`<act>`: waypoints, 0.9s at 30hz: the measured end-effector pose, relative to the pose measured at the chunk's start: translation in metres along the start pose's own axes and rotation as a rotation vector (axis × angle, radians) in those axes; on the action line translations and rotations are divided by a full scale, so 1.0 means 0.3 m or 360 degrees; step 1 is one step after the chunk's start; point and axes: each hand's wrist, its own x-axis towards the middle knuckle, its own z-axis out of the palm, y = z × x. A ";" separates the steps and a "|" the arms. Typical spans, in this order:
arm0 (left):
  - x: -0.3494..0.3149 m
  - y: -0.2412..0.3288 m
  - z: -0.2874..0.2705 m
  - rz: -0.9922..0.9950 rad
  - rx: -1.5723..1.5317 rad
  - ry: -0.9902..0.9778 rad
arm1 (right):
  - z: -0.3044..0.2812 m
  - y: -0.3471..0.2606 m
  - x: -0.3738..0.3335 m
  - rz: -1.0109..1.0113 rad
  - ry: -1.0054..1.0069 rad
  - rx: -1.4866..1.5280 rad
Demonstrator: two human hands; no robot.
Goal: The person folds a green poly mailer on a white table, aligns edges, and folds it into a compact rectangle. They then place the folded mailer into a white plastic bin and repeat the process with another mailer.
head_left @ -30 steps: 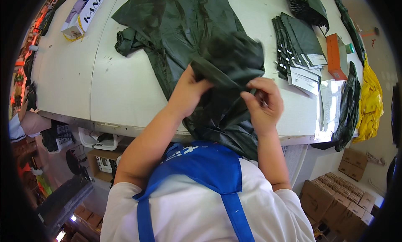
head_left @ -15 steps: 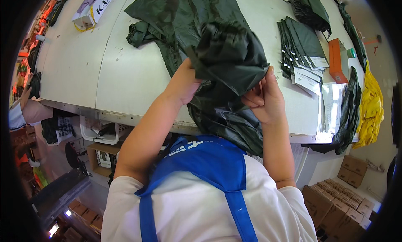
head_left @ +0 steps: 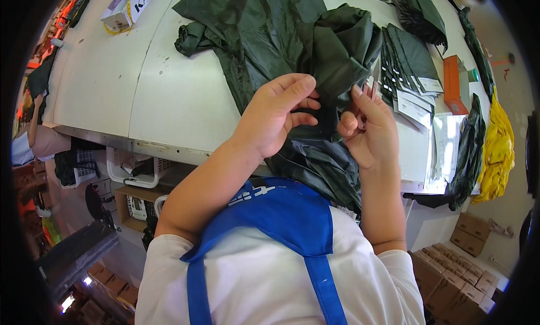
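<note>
A dark green, thin, shiny garment [head_left: 259,32], like a raincoat, lies crumpled on the white table and drapes over its near edge against my apron. One bunched part of it [head_left: 344,49] stands up in front of my hands. My left hand [head_left: 275,114] is at the lower left of that bunch, fingers half curled and apart, with nothing visible in them. On the other side, my right hand [head_left: 371,125] is closed around a small shiny metal tool [head_left: 369,85], which looks like thread snips; its thumb tip is by the fabric edge.
Folded dark green pieces with white labels [head_left: 413,72] lie to the right, beside an orange box [head_left: 454,84]. Yellow garments [head_left: 496,150] hang at the table's right end. A white box [head_left: 125,12] stands far left. Baskets [head_left: 132,170] sit underneath; another person's arm [head_left: 35,114] shows at left.
My left hand has let go of the bunched fabric and moved right. The bunch has shifted right and away from me. The right hand has moved slightly right, and the metal tool now shows in it.
</note>
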 end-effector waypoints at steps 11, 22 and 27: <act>-0.030 0.078 0.020 0.0070 -0.0005 -0.0150 | -0.115 0.100 -0.020 0.0026 -0.0480 -0.0162; -0.114 0.000 0.020 0.1107 0.1643 -0.0172 | -0.087 0.162 0.028 -0.0476 0.0109 -0.0758; -0.114 -0.018 -0.005 0.1267 0.2451 0.0011 | -0.008 0.153 0.031 -0.0722 0.0519 -0.0231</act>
